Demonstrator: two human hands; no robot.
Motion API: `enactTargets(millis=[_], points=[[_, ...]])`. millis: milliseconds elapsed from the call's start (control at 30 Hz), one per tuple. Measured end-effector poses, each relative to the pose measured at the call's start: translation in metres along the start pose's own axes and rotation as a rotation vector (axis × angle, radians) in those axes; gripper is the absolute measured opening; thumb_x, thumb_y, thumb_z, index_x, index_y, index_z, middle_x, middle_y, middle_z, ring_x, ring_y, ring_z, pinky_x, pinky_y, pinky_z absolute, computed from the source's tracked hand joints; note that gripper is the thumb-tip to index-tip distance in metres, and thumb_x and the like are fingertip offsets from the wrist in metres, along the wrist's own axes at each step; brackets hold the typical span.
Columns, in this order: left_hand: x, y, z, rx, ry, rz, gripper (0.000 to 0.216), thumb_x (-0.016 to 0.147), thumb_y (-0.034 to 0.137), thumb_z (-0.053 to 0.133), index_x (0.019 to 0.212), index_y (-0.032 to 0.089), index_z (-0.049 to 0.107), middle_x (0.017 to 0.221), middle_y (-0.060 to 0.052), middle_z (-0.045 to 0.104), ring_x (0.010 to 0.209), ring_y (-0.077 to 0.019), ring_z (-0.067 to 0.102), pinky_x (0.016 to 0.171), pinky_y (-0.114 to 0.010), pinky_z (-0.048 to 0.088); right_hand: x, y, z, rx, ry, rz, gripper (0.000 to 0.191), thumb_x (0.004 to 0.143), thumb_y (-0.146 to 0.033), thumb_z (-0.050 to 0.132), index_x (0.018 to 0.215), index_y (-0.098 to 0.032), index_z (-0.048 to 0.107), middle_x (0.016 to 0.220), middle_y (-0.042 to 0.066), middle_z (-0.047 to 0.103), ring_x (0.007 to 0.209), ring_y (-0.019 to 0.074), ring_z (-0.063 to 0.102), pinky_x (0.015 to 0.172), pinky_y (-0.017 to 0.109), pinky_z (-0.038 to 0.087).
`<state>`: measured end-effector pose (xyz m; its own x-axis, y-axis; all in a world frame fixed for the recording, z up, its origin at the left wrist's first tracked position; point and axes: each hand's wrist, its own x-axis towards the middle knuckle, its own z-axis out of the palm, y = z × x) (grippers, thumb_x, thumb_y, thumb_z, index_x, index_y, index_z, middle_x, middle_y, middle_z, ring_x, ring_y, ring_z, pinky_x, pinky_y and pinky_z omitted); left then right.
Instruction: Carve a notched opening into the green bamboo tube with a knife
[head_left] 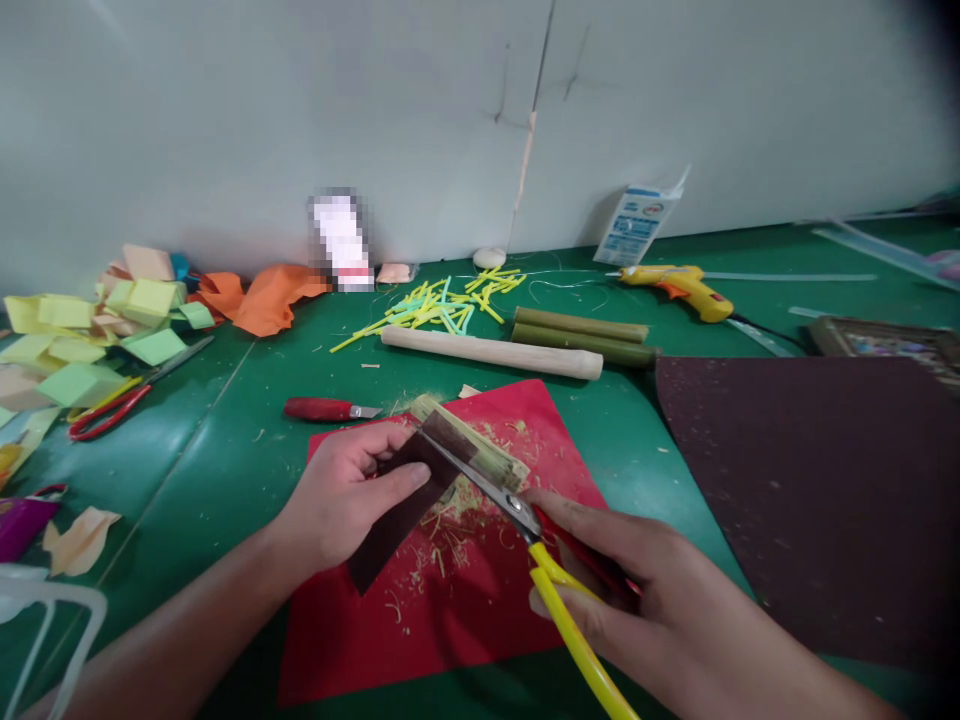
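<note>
My left hand [352, 485] pinches a dark brown strip of sandpaper [390, 535] between thumb and fingers. In my right hand [637, 570] are scissors [517, 510] with one red and one yellow handle. Their blades lie along the upper part of the strip; I cannot tell how far they have cut into it. Behind the strip a split piece of bamboo [499, 462] rests on a red sheet [360, 640], with pale shavings [454, 540] scattered around it. A red-handled knife [319, 408] lies just beyond my left hand.
A large dark brown sheet [795, 500] covers the right side. Farther back are a pale stick [487, 352], green bamboo pieces [585, 335], yellow-green strips [427, 308] and a yellow glue gun [682, 285]. Folded papers [82, 340] and other scissors [112, 410] lie left.
</note>
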<state>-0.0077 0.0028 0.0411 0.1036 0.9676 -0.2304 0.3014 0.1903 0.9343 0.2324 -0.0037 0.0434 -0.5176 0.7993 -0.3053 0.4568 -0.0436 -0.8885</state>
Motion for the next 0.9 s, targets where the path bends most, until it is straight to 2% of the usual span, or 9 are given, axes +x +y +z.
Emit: enactTargets(millis=[167, 533, 767, 900], points=[[0.002, -0.002, 0.002, -0.087, -0.048, -0.055, 0.013, 0.079, 0.028, 0.062, 0.083, 0.016, 0.061, 0.073, 0.002, 0.063, 0.063, -0.0085, 0.058, 0.057, -0.017, 0.044, 0.003, -0.003, 0.001, 0.088, -0.027, 0.009, 0.037, 0.082, -0.034, 0.055, 0.118, -0.028, 0.06, 0.1, -0.002, 0.069, 0.085, 0.0169, 0.064, 0.071, 0.022, 0.052], [0.006, -0.009, 0.0, -0.186, -0.115, -0.15, 0.017, 0.078, 0.031, 0.064, 0.084, 0.015, 0.059, 0.074, 0.002, 0.063, 0.064, -0.0084, 0.059, 0.06, -0.018, 0.044, 0.003, -0.001, 0.002, 0.208, -0.02, 0.052, 0.04, 0.078, -0.037, 0.06, 0.117, -0.027, 0.061, 0.104, -0.001, 0.069, 0.091, 0.0202, 0.064, 0.074, 0.025, 0.053], [0.007, -0.01, -0.001, -0.135, -0.134, -0.16, 0.019, 0.078, 0.031, 0.062, 0.087, 0.015, 0.06, 0.075, 0.0, 0.065, 0.062, -0.0107, 0.059, 0.057, -0.02, 0.043, 0.004, 0.003, 0.002, 0.148, 0.0, 0.099, 0.039, 0.077, -0.036, 0.06, 0.115, -0.027, 0.063, 0.103, -0.002, 0.069, 0.09, 0.022, 0.065, 0.073, 0.027, 0.054], [0.009, -0.008, -0.007, -0.088, -0.186, -0.147, 0.02, 0.078, 0.031, 0.062, 0.089, 0.015, 0.061, 0.08, -0.003, 0.067, 0.069, -0.0133, 0.062, 0.062, -0.022, 0.046, 0.003, 0.003, 0.003, 0.102, -0.003, 0.095, 0.04, 0.078, -0.039, 0.058, 0.115, -0.025, 0.063, 0.1, -0.001, 0.07, 0.088, 0.0221, 0.065, 0.072, 0.027, 0.054]])
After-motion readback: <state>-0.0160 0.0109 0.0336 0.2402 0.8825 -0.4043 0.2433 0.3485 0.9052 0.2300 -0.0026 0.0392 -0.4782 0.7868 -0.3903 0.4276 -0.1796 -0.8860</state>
